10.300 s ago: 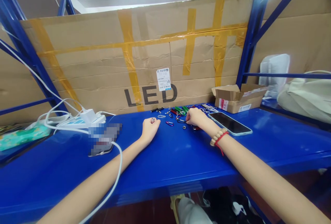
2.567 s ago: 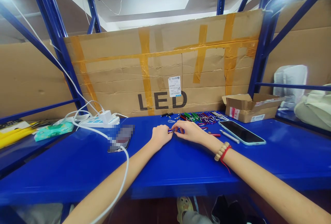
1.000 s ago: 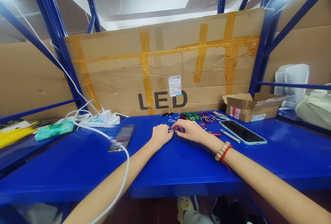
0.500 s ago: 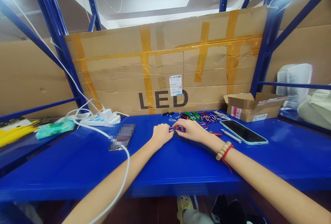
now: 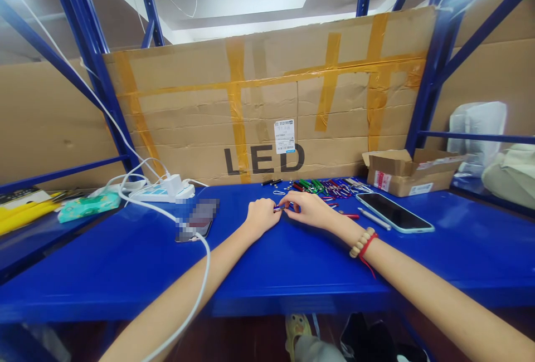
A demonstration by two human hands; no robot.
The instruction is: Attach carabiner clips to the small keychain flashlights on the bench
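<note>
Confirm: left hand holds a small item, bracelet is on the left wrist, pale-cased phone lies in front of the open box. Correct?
Not quite. In the head view, the bracelet is on the wrist of the right hand. The rest stands: the left hand holds a small item, and the pale-cased phone lies in front of the open box.

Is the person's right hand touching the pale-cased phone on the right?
Apart: the head view shows a strip of blue tabletop between the right hand and the phone.
</note>
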